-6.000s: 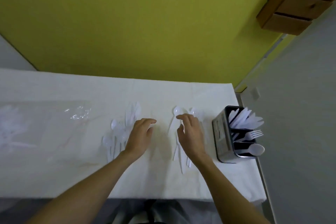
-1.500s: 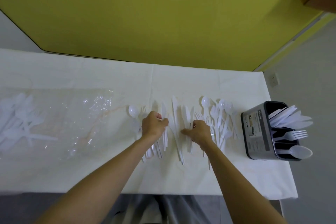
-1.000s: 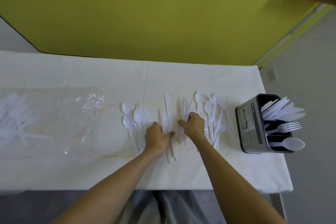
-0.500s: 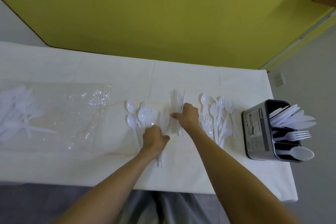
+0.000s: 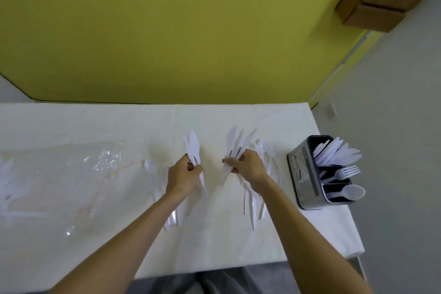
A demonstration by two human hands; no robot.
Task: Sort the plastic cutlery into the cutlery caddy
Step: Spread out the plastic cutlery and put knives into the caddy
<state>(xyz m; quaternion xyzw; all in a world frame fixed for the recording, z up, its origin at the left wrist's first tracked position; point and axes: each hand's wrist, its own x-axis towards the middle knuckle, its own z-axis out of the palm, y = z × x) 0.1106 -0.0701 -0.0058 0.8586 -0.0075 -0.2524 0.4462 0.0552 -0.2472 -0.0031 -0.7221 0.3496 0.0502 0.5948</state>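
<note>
My left hand (image 5: 182, 175) is shut on a small bunch of white plastic knives (image 5: 193, 147), blades pointing up and away. My right hand (image 5: 248, 166) grips a larger fan of white knives (image 5: 236, 142) the same way. Both bunches are lifted just off the white table (image 5: 214, 241). Loose white spoons and forks (image 5: 253, 203) lie under and beside my right wrist, and more white spoons (image 5: 150, 166) lie left of my left hand. The dark cutlery caddy (image 5: 303, 174) stands at the table's right edge, holding knives (image 5: 336, 153), a fork (image 5: 344, 172) and a spoon (image 5: 353, 192) in separate compartments.
A clear plastic bag (image 5: 78, 174) lies flat on the left half of the table, with more white cutlery (image 5: 7, 181) at its far left end. A yellow wall rises behind the table. The table's right edge drops to a grey floor just past the caddy.
Both hands gathered knives from the spread-out cutlery on the table and lifted them. The left hand now holds a bunch, where half a second ago it pressed flat on the pile.
</note>
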